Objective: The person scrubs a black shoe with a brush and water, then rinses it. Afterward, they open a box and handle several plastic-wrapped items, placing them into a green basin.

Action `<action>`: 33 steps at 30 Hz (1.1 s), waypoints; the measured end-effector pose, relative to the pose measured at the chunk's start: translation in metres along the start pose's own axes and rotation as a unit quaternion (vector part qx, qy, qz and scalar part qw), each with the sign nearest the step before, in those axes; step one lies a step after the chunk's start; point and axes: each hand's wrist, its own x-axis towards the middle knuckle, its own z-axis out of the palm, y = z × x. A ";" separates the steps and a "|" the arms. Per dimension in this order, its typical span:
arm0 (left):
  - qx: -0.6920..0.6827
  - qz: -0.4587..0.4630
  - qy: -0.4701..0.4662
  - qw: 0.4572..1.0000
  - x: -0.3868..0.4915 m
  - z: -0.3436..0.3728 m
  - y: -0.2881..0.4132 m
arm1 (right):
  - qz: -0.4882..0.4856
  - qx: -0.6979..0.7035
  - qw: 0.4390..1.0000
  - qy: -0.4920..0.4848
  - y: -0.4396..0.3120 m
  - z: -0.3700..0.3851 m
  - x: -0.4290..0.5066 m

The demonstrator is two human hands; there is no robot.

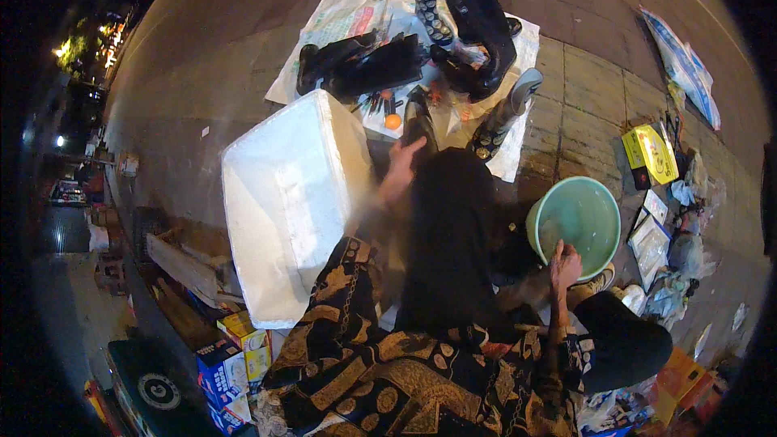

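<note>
My left hand is at the lower end of a dark boot, its thumb and fingers around the end. My right hand grips the near rim of a green plastic basin, which is tilted so that its inside shows. Beyond my knees a white woven sack lies spread, with black boots and a patterned boot on it. Another patterned boot leans at the sack's right side. A small orange round object and several slim tools lie near the dark boot.
A large white foam box stands close on my left. Colourful cartons are stacked below it. To the right are a yellow box, plastic bags and a blue-and-white sack on the paving. A shoe shows beside the basin.
</note>
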 end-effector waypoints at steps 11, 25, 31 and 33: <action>0.110 0.186 0.062 0.974 0.029 -0.051 -0.063 | 0.031 0.030 0.999 0.020 0.000 0.009 -0.001; -0.074 0.225 0.091 0.967 0.134 -0.043 -0.080 | 0.016 0.006 0.999 0.031 0.008 0.015 0.000; -0.214 0.195 0.075 0.954 0.183 -0.031 -0.070 | -0.002 0.065 0.997 -0.043 0.017 0.014 0.006; -0.155 0.231 0.094 0.956 0.179 -0.024 -0.069 | 0.003 0.084 0.995 -0.057 0.020 0.013 0.007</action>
